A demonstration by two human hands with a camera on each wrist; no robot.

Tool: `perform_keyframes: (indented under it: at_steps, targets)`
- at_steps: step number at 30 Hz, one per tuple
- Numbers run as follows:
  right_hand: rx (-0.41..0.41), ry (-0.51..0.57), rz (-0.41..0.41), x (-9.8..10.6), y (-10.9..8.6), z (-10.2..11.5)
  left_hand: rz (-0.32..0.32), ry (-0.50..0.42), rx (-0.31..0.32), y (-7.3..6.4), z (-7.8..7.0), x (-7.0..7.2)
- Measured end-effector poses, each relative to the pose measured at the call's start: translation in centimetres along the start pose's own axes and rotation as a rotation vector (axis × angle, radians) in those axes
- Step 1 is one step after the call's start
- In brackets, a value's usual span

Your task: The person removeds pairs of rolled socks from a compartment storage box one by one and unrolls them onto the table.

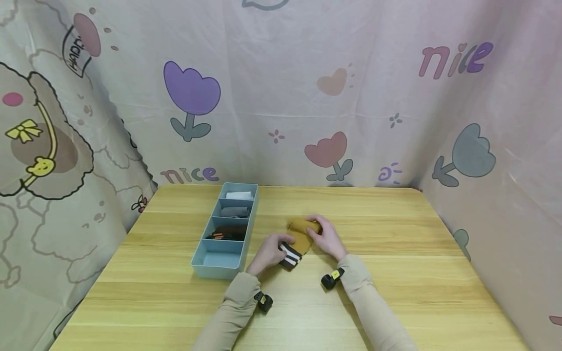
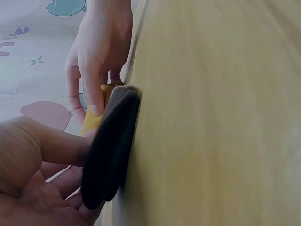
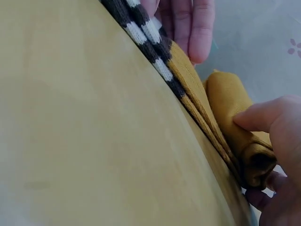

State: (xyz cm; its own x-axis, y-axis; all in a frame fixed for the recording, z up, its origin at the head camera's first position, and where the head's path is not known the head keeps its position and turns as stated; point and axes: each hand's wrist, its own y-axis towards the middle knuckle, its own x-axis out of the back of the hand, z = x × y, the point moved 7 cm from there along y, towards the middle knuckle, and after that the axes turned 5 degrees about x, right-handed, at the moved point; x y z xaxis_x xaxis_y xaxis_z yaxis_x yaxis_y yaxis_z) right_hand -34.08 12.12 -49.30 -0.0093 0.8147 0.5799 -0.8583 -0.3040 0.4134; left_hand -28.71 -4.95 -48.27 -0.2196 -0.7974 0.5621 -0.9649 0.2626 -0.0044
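Note:
A pair of mustard socks [image 1: 301, 242] with black-and-white striped cuffs lies on the table, one sock over the other. Their far end is rolled up into a thick roll [image 3: 227, 96]. My right hand [image 1: 330, 238] grips this roll, thumb on top and fingers around its end in the right wrist view. At the near end, my left hand [image 1: 270, 253] pinches the cuffs [image 2: 112, 146] between thumb and fingers. The stretch between the two hands is flat, its layers showing edge-on in the right wrist view.
Left of the socks stands a long blue divided box [image 1: 216, 272]. Its compartments hold a white bundle [image 1: 239, 196], a grey roll [image 1: 234, 212] and dark brown fabric [image 1: 230, 232] with orange marks. A printed curtain [image 1: 281, 97] hangs behind the wooden table [image 1: 395, 292].

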Motion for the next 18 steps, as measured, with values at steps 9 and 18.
perform_keyframes:
  at_steps: [9, 18]
  targets:
    - [0.105, -0.006, 0.009, -0.3, 1.0, 0.4, 0.038, 0.033, -0.04, 0.0, -0.1, -0.3]
    - [0.08, 0.035, 0.062, -0.7, 1.4, 0.1, 0.086, 0.103, -0.033, -0.1, -0.3, -0.4]
